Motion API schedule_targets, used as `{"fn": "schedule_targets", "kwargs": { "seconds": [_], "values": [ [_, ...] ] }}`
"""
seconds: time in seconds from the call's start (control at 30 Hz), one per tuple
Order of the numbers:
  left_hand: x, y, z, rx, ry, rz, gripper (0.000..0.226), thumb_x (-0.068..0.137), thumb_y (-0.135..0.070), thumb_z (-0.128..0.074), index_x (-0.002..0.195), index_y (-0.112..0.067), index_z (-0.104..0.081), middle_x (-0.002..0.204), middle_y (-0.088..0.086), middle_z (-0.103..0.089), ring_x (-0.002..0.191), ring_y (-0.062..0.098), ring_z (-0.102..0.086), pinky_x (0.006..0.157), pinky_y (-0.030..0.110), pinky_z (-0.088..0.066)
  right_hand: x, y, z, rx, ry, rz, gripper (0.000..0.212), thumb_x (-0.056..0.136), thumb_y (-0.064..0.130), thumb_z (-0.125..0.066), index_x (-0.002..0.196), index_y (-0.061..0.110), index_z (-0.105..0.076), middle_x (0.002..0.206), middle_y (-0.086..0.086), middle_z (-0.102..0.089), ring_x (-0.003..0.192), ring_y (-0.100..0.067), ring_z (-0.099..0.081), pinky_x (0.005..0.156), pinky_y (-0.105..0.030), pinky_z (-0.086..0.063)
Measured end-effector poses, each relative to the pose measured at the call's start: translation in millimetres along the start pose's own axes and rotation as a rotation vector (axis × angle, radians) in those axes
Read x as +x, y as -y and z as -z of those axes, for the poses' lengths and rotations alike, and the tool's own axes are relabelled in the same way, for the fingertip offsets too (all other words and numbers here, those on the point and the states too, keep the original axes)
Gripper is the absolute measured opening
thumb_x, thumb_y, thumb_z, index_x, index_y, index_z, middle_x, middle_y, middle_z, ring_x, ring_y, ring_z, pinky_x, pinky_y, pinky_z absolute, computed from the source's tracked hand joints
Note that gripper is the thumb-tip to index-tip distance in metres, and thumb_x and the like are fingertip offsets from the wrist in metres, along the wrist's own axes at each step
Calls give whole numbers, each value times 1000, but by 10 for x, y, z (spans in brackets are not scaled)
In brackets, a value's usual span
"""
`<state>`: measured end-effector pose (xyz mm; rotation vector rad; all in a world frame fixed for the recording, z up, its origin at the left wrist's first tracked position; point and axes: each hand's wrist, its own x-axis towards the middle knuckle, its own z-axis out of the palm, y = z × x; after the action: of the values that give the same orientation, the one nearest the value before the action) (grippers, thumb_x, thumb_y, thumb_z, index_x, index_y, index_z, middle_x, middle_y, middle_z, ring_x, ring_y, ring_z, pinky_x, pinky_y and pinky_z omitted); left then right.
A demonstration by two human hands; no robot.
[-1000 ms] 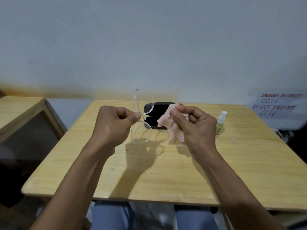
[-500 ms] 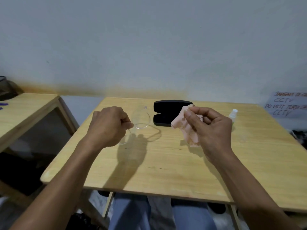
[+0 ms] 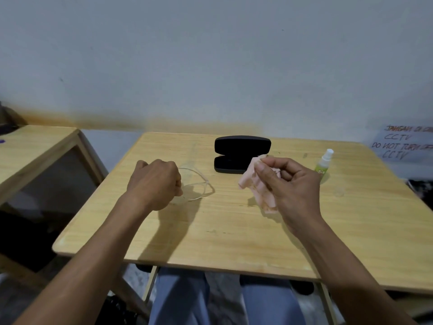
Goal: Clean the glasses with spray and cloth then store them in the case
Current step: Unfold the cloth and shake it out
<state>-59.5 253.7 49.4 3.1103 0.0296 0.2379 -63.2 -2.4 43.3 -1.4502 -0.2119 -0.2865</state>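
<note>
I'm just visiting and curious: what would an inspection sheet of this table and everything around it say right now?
Surface: light wooden table, a few faint marks.
Job's things: clear-framed glasses low over the table at the left hand; black case open at the far middle; pink cloth; spray bottle upright, far right.
Clutter: nothing seen.
Hands: left hand closed on the glasses; right hand pinching the cloth.
Cables: nothing seen.
Surroundings: second wooden table to the left; handwritten CCTV notice on the right wall; plain wall behind.
</note>
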Motion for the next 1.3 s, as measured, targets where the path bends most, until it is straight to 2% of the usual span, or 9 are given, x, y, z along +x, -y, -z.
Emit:
{"fn": "schedule_targets", "kwargs": {
  "seconds": [0.13, 0.2, 0.33, 0.57, 0.77, 0.87, 1.03, 1.2, 1.3],
  "values": [
    [-47, 56, 90, -16, 4, 33, 35, 78, -50, -75, 104, -27, -72, 94, -9, -70, 95, 17, -59, 87, 36, -31, -47, -4, -18, 7, 22, -21, 2, 88, 10, -74, 86, 11, -73, 64, 3, -76, 60, -6, -71, 60, -18, -53],
    [-110, -27, 157, -165, -73, 34, 41, 74, -56, -74, 104, -28, -74, 90, -12, -67, 87, 14, -57, 84, 36, -37, -56, -22, -32, 12, 21, -51, 3, 87, 12, -75, 84, 12, -74, 66, -1, -76, 61, -11, -71, 64, -25, -55],
    [-297, -425, 275, -628, -172, -35, 36, 67, -54, -79, 93, -29, -78, 81, -14, -67, 80, 5, -61, 69, 27, -49, -48, -28, -68, 31, 8, -102, 4, 83, 17, -79, 80, 15, -78, 75, -10, -77, 70, -19, -71, 76, -39, -59],
    [-317, -914, 69, -914, -250, -26, 19, 65, -41, -86, 78, -29, -78, 68, -15, -66, 70, 4, -61, 58, 11, -42, -55, 24, -51, 75, 8, -124, 4, 84, 14, -78, 82, 17, -77, 76, -14, -77, 74, -28, -76, 76, -38, -61],
    [-241, -908, 84, -927, -260, -31, 11, 80, -28, -78, 69, -27, -76, 73, -12, -71, 69, 3, -62, 55, 10, -39, -20, 41, 80, 6, -20, -136, 3, 82, 16, -80, 82, 18, -79, 90, -3, -79, 83, -18, -77, 82, -37, -61],
    [-188, -854, 122, -900, -258, -7, 20, 85, -26, -73, 66, -30, -73, 76, -13, -72, 73, 4, -62, 61, 21, -47, 56, 61, 192, -91, -80, -155, 6, 75, 27, -85, 78, 29, -81, 109, 11, -74, 91, -8, -73, 85, -34, -58],
    [-119, -800, 173, -916, -247, 30, 22, 87, -29, -70, 67, -24, -74, 76, -9, -73, 67, 6, -60, 67, 31, -50, 140, 162, 305, -140, -24, -115, 8, 80, 23, -82, 79, 18, -76, 81, 9, -77, 74, -1, -68, 72, -24, -52],
    [-161, -910, 207, -873, -322, 45, 17, 78, -43, -75, 77, -26, -74, 74, -12, -65, 73, 7, -59, 67, 23, -45, 184, 263, 281, -176, 62, -39, 13, 81, 19, -81, 77, 9, -73, 65, 8, -74, 58, 2, -65, 58, -11, -47],
    [-236, -1017, 233, -933, -295, -59, 28, 66, -53, -79, 77, -29, -74, 73, -15, -65, 76, 7, -60, 68, 11, -45, 197, 322, 229, -213, 126, -29, 19, 80, 23, -83, 78, 6, -75, 66, 1, -74, 58, -3, -66, 57, -15, -49]
  ]
}}
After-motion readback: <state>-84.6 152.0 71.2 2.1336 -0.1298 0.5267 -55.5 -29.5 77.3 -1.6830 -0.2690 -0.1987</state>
